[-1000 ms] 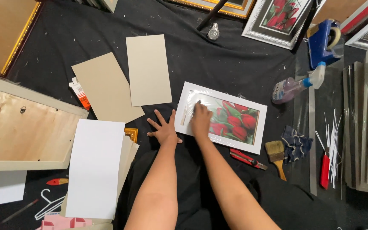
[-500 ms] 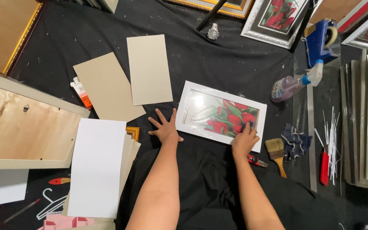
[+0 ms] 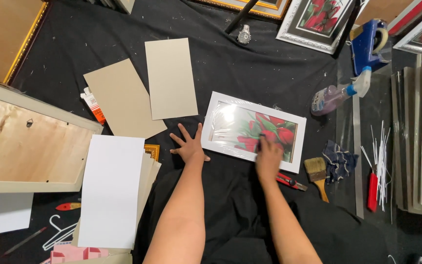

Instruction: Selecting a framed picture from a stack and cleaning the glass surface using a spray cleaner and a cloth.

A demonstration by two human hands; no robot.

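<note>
White frame [image 3: 230, 105] lies lengthwise left-right, slightly tilted

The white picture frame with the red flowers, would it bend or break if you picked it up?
The frame probably stays stiff: its white edges look straight and solid. The glare on its front suggests glass or a clear sheet, so it may crack if dropped. It lies flat on black cloth, with the left hand at its edge and the right hand on it, so it likely won't slide much.

Black cloth [image 3: 250, 73] carries white picture frame [image 3: 221, 105], beige boards [image 3: 171, 78], spray bottle [image 3: 330, 97], brush [image 3: 317, 171].
</note>
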